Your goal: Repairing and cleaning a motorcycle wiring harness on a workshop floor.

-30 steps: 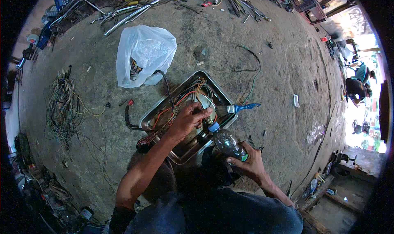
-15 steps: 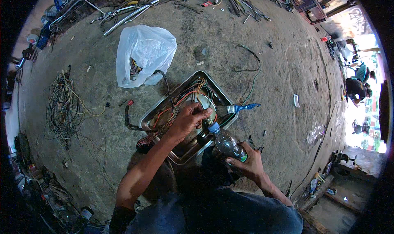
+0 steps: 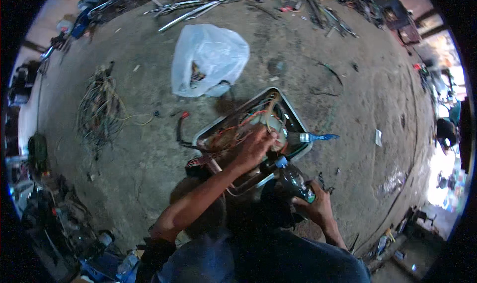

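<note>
A metal tray holds a tangle of coloured wires, with orange ones showing. My left hand is over it, fingers pinched around a strand of tan wires; the exact grip is blurred. In my right hand is a clear plastic bottle with a blue cap. The bottle tilts, its cap towards the tray and just below my left fingers. A blue-handled paintbrush rests across the tray's right rim, bristles inward.
A white plastic bag with wires inside stands beyond the tray. Left lies a heap of tangled wire. Metal rods and tools line the far edge. A loose cable with a red end sits beside the tray. A person is far right.
The view has shifted, so everything appears further right. The bottle's cap is slightly farther from my left fingers. My right hand still grips the bottle.
</note>
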`<state>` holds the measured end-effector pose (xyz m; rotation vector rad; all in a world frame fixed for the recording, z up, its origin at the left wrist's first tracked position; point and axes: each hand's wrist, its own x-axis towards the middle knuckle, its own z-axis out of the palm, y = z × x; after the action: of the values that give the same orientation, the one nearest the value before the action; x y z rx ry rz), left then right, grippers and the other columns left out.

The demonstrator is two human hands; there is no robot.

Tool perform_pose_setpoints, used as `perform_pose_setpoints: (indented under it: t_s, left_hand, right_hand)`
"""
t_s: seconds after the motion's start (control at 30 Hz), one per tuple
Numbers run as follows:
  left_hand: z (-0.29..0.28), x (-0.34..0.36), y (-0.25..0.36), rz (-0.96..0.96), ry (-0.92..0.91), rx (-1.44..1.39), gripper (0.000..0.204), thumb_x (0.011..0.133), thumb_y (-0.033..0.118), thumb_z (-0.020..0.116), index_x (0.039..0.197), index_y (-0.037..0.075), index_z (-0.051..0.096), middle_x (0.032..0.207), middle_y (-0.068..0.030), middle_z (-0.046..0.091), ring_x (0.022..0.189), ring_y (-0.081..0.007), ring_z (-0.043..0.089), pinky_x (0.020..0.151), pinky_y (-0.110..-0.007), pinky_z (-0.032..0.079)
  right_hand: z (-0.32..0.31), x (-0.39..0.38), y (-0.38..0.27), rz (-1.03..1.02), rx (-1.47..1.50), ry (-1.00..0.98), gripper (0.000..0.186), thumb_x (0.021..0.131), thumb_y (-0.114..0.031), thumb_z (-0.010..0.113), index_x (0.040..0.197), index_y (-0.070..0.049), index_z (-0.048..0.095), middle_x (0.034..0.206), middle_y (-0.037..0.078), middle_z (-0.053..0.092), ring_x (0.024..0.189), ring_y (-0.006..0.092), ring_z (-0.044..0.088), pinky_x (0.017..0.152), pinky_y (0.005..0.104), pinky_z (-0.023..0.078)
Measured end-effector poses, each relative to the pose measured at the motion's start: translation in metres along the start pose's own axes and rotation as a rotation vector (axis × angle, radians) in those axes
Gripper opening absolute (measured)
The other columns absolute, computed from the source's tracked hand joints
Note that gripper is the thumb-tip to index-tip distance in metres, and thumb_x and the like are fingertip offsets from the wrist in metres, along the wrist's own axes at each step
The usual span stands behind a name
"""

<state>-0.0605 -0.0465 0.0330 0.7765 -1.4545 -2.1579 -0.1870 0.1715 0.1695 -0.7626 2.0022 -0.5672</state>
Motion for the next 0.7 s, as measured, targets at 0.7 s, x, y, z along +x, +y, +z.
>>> perform_pose_setpoints:
  t_s: [0.7]
  left_hand:
    - [0.011,-0.017,-0.022,0.216,0.213,0.635,0.033,0.107,0.024,0.041,0.088,0.001,0.055,0.073,-0.0147,0.061,0.069,-0.032,0.061,0.071,-0.046,0.047]
  right_hand:
    - [0.032,-0.006,0.035,-0.058,-0.028,0.286,0.068,0.07,-0.023,0.09,0.125,-0.001,0.056,0.109,0.019,0.069,0.099,0.0278,0.067,0.084,0.039,0.053]
